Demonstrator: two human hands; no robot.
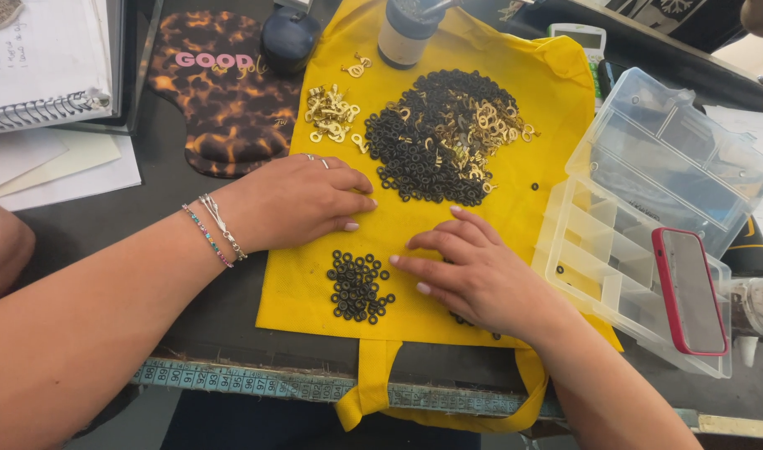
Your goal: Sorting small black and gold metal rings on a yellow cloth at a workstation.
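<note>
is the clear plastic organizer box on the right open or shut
Open. The clear organizer box has its lid swung back and up, exposing the divided compartments. A red-cased phone lies across its near corner.

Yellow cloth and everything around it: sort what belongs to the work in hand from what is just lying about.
In use:
left hand
right hand
yellow cloth
small pile of black rings
big mixed pile of black rings and gold hooks
gold hooks set apart
clear compartment box

Lying about:
phone
mouse
wrist-rest pad
spiral notebook
measuring tape
</note>
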